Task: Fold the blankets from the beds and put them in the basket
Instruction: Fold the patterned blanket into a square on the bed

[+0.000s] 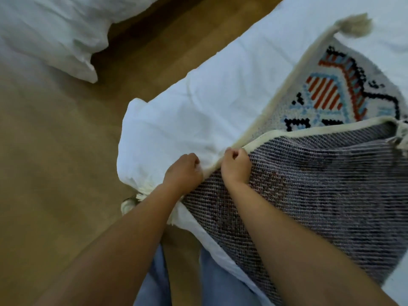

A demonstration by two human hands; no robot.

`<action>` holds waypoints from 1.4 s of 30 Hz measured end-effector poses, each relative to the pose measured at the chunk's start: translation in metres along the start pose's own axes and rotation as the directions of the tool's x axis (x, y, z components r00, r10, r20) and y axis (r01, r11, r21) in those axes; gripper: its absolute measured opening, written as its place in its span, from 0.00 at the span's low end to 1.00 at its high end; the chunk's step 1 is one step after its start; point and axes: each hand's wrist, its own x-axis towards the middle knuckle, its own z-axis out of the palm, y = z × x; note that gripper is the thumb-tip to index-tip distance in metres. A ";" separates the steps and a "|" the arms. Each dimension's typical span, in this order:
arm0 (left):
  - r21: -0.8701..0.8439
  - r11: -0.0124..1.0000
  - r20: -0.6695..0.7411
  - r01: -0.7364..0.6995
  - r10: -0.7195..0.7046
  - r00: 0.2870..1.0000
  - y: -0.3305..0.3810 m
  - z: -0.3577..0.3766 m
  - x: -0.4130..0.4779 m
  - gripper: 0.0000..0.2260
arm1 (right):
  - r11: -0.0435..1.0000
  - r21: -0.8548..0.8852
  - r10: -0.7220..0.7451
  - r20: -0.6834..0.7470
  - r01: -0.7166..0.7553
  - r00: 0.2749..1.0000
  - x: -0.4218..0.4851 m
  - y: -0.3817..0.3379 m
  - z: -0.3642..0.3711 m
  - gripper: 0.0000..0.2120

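Fingers point(232, 153) of the right hand point(236, 167) are curled tight round the cream hem of the woven blanket point(320, 180), knuckles up, gripping the turned-over layer. Left hand point(183, 171) sits just beside it, fingers curled too, at the same hem where it meets the white duvet point(198, 102). It looks to be pinching the hem, tho the cloth inside the fist is hidden. Both hands are nearly touching, at the near corner of the bed.

Blanket lies on the duvet w/ one part already flipped over. Its grey-striped underside faces up nr the person. The patterned face (red, blue, black motifs) shows beyond, w/ a cream tassel point(353, 25) at the far corner. So approx. one fold is in, and the edges look to be getting lined up along the hem. Not a tidy bundle yet.

Left to do, as I judge it: more folds on this blanket, then carry it to the basket. Basket isn't in view, so can't say if anything's in it. A second bed point(44, 29) w/ white bedding is across the wood floor point(55, 151). No blanket visible on the part that shows, so can't tell if that one's done or pending.
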 end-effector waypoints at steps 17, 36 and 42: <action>0.413 0.704 0.384 -0.577 0.440 0.812 0.042 -0.152 0.116 0.16 | 0.914 -0.394 -0.156 -0.129 0.094 0.979 0.026 -0.102 0.045 0.07; 0.340 0.111 0.710 -0.934 0.621 0.332 0.315 -0.003 0.175 0.13 | 0.983 -0.038 0.126 -0.580 -0.181 0.804 0.091 -0.047 -0.075 0.12; 0.371 -0.140 0.743 -0.918 0.638 0.203 0.416 0.062 0.200 0.16 | 0.932 0.107 0.344 -0.558 -0.346 0.755 0.122 -0.035 -0.108 0.11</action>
